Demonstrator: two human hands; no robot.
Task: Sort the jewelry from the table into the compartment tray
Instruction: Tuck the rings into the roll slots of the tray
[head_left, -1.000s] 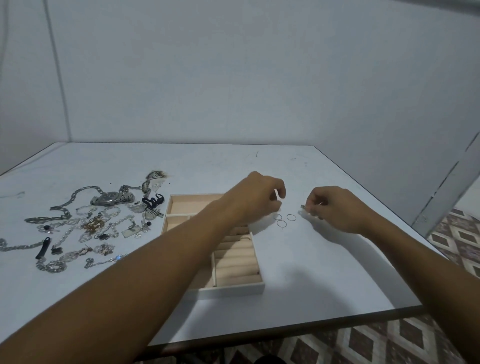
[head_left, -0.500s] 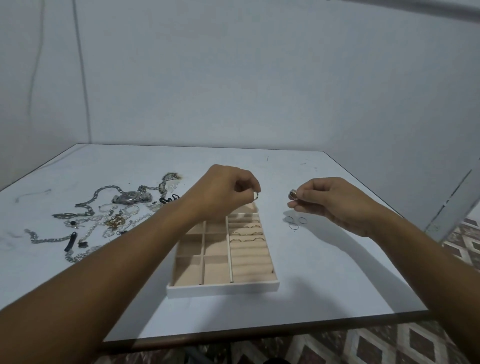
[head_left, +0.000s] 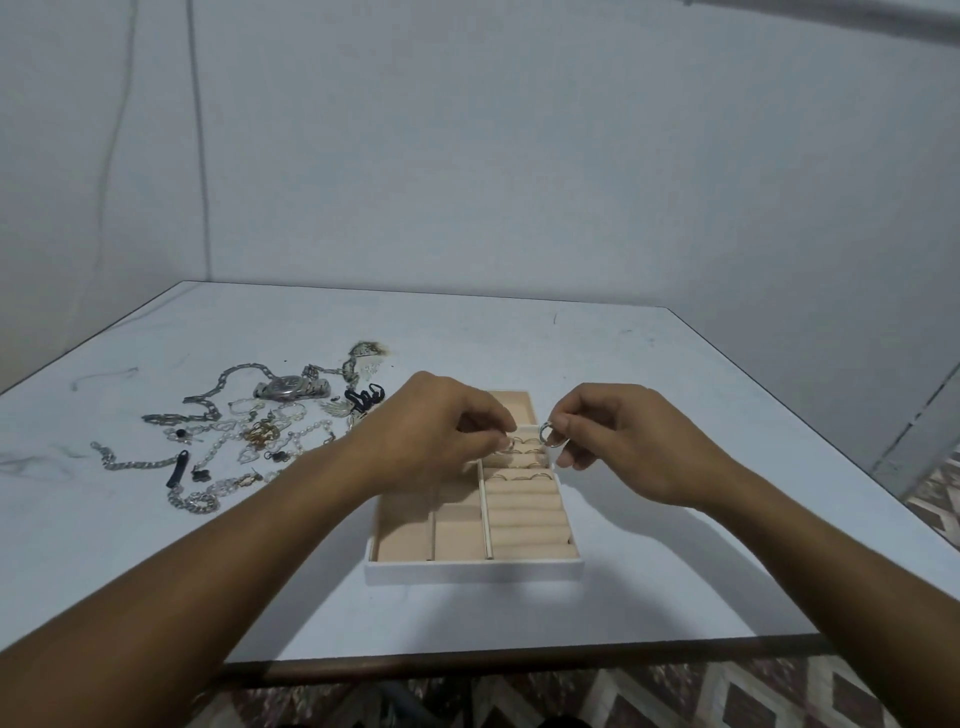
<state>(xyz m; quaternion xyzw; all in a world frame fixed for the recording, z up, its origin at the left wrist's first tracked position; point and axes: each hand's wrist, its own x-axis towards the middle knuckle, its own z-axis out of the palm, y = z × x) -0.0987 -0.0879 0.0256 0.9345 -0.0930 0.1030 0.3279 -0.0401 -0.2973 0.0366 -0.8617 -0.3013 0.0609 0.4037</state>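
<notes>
Head view: the left hand (head_left: 441, 431) pinches a thin ring (head_left: 511, 442) into the ring rolls (head_left: 527, 512) of the compartment tray (head_left: 475, 571). The right hand (head_left: 623, 441) fingers (head_left: 563, 426) pinch a silver ring (head_left: 542, 434) just above. Best to seat each upright, pressed fully between rolls.

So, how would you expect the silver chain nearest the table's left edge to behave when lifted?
The chain lies in a loose curve of small links, so it would probably hang limp. It looks metal, so likely heavy for its size. Its end lies by a black strap, which it might drag.
</notes>
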